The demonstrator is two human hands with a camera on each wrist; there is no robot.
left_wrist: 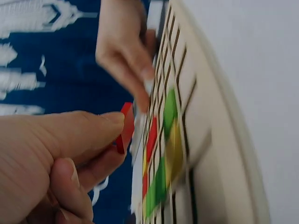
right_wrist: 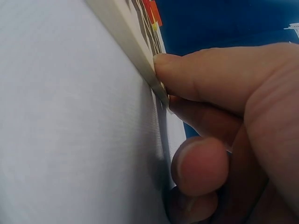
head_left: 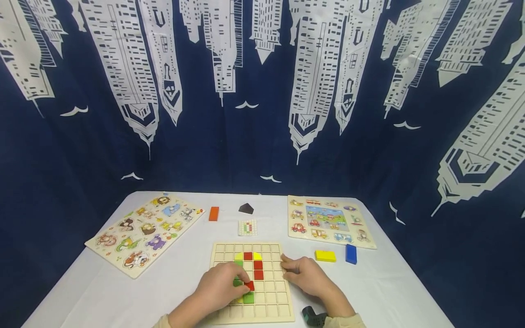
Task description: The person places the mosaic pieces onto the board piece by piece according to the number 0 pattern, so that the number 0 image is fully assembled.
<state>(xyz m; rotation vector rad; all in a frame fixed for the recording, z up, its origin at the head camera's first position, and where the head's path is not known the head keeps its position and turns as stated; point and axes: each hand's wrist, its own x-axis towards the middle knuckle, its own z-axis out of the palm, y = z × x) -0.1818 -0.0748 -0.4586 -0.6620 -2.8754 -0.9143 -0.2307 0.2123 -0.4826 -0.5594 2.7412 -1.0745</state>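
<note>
My left hand (head_left: 220, 284) pinches a small red square tile (left_wrist: 126, 129) between thumb and fingertip, just above the wooden grid board (head_left: 279, 298). Red tiles (head_left: 259, 274), a green tile (head_left: 248, 298) and yellow pieces (head_left: 257, 256) lie in the board's cells; the left hand hides some of them. At the board's right edge, my right hand (head_left: 308, 276) rests thumb and index finger against the rim (right_wrist: 135, 53). The other fingers of the right hand are bent under, and nothing shows inside them.
Behind the board lies a small pattern card (head_left: 248, 228), with an orange block (head_left: 213, 213) and a dark pentagon piece (head_left: 246, 208). Picture puzzles stand left (head_left: 143, 232) and right (head_left: 328, 221). A yellow block (head_left: 325, 256), a blue block (head_left: 351, 254) and a dark green object (head_left: 313, 316) lie to the right.
</note>
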